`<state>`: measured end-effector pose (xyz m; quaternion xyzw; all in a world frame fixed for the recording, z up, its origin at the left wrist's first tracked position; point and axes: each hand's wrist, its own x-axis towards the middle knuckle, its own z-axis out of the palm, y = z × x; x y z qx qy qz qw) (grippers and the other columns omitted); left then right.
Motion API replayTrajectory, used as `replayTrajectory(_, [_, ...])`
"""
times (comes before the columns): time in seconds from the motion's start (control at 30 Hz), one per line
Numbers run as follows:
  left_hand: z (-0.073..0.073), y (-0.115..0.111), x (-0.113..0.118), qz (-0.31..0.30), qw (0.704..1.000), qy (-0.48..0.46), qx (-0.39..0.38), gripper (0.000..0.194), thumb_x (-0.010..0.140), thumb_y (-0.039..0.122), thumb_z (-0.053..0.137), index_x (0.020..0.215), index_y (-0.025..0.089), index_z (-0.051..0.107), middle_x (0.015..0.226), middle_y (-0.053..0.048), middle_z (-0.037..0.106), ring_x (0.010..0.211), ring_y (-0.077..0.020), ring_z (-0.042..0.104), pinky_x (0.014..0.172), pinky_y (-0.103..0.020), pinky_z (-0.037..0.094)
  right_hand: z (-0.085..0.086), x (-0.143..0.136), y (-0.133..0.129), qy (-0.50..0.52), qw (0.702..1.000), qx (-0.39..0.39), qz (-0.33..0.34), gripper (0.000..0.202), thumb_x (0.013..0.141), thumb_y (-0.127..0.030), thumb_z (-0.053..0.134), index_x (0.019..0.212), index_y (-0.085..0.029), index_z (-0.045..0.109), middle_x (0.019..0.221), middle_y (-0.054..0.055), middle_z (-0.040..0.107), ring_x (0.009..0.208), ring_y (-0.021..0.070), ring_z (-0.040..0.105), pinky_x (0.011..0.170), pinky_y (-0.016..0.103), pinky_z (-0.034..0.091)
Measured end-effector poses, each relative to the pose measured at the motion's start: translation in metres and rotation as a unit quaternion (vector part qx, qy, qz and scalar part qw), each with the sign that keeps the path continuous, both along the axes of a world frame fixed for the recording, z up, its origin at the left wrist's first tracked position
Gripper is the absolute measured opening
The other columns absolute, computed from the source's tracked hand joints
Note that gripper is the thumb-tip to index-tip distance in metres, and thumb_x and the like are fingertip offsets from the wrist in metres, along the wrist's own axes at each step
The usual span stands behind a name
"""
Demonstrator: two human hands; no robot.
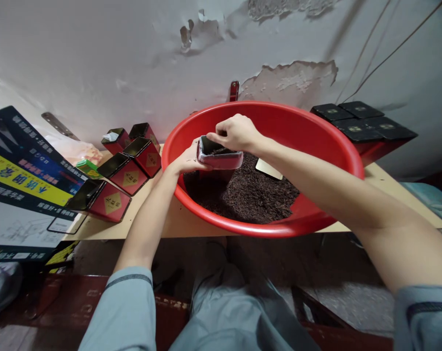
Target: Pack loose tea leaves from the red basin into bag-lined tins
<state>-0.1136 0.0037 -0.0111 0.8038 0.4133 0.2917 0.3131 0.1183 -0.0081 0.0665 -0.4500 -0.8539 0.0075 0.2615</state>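
Observation:
A large red basin holds a bed of dark, loose tea-like leaves. Over its left side, my left hand grips an open tin with a clear bag lining its rim and dark leaves inside. My right hand is at the tin's mouth with its fingers curled in; what the fingertips hold, if anything, is hidden. A pale flat card or scoop lies on the leaves, right of the tin.
Several red and black tins stand left of the basin beside a green packet and a large printed box. More black-lidded tins stand right, near the peeling wall.

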Motion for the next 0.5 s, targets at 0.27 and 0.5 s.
replayTrajectory(0.27, [0.005, -0.005, 0.003, 0.01, 1.0, 0.006, -0.008, 0.128, 0.052, 0.049, 0.096, 0.156, 0.01, 0.032, 0.154, -0.024, 0.05, 0.153, -0.0466, 0.041, 0.132, -0.059, 0.027, 0.005, 0.009, -0.004, 0.067, 0.997, 0.005, 0.04, 0.03, 0.097, -0.045, 0.066, 0.105, -0.02, 0.08, 0.1, 0.01, 0.076, 0.094, 0.026, 0.068, 0.092, 0.042, 0.053])
replayTrajectory(0.5, [0.005, -0.005, 0.002, -0.018, 1.0, -0.009, -0.01, 0.134, 0.05, 0.053, 0.098, 0.158, 0.011, 0.031, 0.159, -0.026, 0.046, 0.154, -0.0484, 0.041, 0.133, -0.058, 0.025, -0.063, 0.064, 0.005, 0.04, 0.978, -0.092, -0.183, 0.045, 0.105, -0.042, 0.047, 0.139, -0.014, 0.059, 0.115, 0.019, 0.074, 0.107, 0.0343, 0.07, 0.097, 0.05, 0.056])
